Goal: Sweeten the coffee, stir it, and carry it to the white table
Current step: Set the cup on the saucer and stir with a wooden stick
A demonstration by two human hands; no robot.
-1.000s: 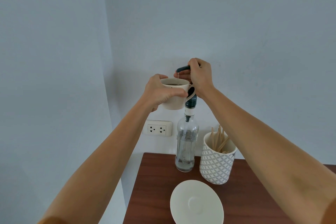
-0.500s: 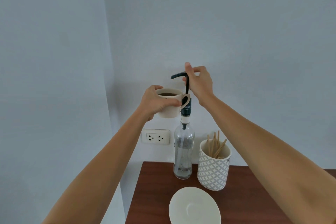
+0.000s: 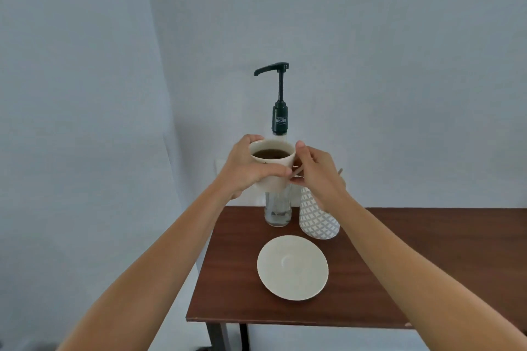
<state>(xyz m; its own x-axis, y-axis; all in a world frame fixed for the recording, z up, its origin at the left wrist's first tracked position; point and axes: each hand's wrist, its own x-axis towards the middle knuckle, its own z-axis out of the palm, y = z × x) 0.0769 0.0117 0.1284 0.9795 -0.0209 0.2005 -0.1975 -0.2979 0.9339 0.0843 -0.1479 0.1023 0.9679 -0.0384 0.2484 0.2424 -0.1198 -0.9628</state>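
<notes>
Right hand left pump, now pinching stirrer; left hand grips cup over saucer.

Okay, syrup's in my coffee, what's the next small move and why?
Probably lower the white ceramic cup onto the white saucer on the brown wooden table. Your left hand holds it in the air, and your right hand already pinches a thin wooden stir stick, so stirring would be steadier there.

The white cup is full of dark coffee. It is held upright in the air, above the saucer. A thin wooden stick touches its side.
</notes>
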